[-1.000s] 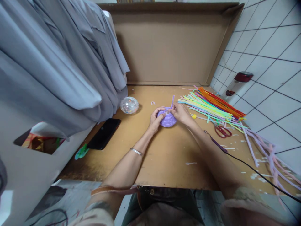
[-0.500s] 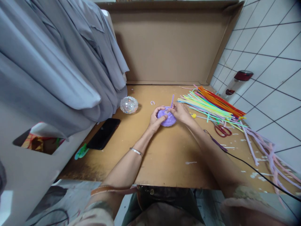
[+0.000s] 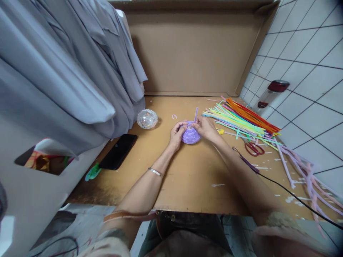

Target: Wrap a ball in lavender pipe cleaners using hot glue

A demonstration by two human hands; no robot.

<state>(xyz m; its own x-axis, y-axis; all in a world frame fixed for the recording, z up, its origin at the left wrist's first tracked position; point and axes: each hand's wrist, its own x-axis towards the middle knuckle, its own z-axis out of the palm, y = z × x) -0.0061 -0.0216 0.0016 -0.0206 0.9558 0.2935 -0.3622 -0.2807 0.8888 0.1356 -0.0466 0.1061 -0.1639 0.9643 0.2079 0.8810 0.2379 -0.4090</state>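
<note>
A round purple piece [image 3: 191,137], wound in rings like coiled pipe cleaner, is held above the middle of the table. My left hand [image 3: 176,136] is closed on its left edge, with thumb and fingers pinching the rim. On the upper right side, my right hand [image 3: 205,127] pinches the piece near the base of a purple stem [image 3: 196,113] that sticks up. The right fingertips are partly hidden. A small pale curved bit [image 3: 174,116] lies just beyond my left hand.
Coloured pipe cleaners [image 3: 241,116] lie at the right, with red-handled scissors [image 3: 254,149] and a black cable [image 3: 284,187] nearby. A clear faceted bowl [image 3: 147,119] and a black phone [image 3: 118,151] are at the left. Cardboard [image 3: 193,53] stands behind; a tiled wall [image 3: 308,89] borders the right.
My left thumb has slid off the top of the purple piece to its left edge. My right hand has stayed nearly in place.
</note>
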